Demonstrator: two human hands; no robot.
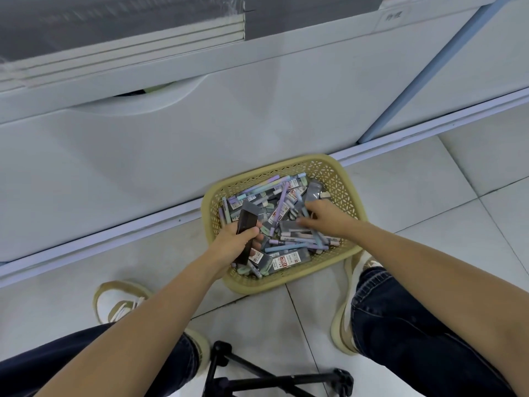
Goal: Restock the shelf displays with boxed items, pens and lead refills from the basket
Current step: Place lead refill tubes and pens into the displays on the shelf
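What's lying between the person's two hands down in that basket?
In the head view, a jumble of pastel pens and grey packs inside the basket separates the left hand, gripping dark boxes, from the right hand.

Print on boxed items (289, 260) illegibly small

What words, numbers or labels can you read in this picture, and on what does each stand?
No text reads clearly.
Shelf tag: two characters, too blurred to read.
Red labels on the packs in the basket: print too small to read.
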